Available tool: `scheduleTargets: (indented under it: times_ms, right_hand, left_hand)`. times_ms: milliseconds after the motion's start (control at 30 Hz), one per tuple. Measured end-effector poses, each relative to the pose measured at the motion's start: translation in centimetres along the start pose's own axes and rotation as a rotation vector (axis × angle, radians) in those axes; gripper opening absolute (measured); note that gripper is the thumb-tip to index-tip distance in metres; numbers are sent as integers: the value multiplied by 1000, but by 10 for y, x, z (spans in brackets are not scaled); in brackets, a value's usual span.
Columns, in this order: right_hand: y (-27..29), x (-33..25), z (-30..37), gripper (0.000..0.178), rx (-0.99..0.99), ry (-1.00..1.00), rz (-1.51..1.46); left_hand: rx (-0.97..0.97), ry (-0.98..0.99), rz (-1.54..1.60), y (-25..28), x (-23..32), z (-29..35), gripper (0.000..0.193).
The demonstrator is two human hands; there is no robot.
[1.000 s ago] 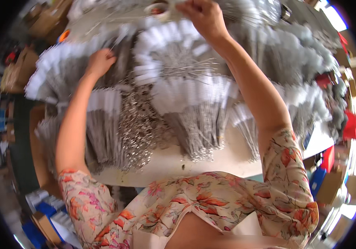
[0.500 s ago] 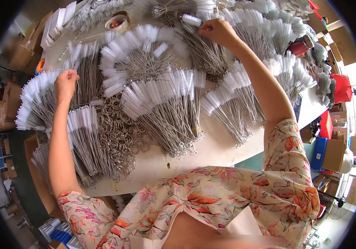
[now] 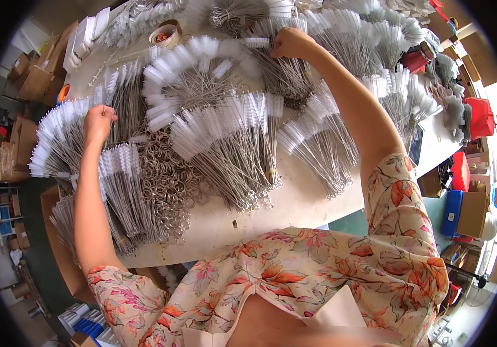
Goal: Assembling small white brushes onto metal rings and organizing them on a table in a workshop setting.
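Bundles of twisted-wire brushes with white bristle heads and looped wire ends cover the table. My left hand is closed at the left, fingertips pressed together between a fanned brush bundle and an upright bundle. Whatever its fingers hold is too small to tell. At the far middle, my right hand pinches a single brush, whose white head points left. That hand is over a bundle of brush stems. A ring-shaped brush pile lies between the hands.
A heap of metal rings lies left of a large brush bundle. Another bundle sits to its right. A roll of tape stands at the back. Cardboard boxes are beyond the table's left side.
My right hand has come slightly left and nearer, and the brush it pinches has tipped lower. My left hand is almost where it was. The whole view has shifted slightly.
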State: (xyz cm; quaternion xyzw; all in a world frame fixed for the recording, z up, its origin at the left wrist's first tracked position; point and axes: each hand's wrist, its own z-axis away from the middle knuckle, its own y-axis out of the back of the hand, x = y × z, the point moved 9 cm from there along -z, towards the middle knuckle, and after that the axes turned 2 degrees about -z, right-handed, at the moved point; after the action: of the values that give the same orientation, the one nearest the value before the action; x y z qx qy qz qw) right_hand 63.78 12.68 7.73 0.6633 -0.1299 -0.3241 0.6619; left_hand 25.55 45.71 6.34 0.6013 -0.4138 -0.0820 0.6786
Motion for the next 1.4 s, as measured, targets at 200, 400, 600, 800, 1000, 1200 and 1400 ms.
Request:
scheduleTargets:
  times_ms: [200, 400, 600, 800, 1000, 1200, 1400]
  right_hand:
    - [6, 12, 14, 37, -102, -80, -192]
    - [49, 29, 25, 39, 181, -57, -406]
    - [92, 120, -11, 21, 123, 154, -1102]
    - [85, 134, 31, 25, 422, -297, 12]
    - [97, 138, 38, 28, 544, -117, -34]
    - [148, -4, 111, 22, 430, 362, -1135]
    - [54, -165, 203, 23, -121, 506, -1597]
  left_hand:
    - [59, -49, -128, 17, 22, 7, 17]
    - [285, 57, 358, 53, 22, 19, 19]
    - [523, 5, 871, 88, 19, 35, 20]
    - [283, 47, 949, 63, 86, 110, 29]
    - [3, 173, 1327, -1, 95, 178, 25]
    - [-75, -17, 1345, 7, 164, 206, 27]
    - [29, -391, 988, -2, 273, 228, 21]
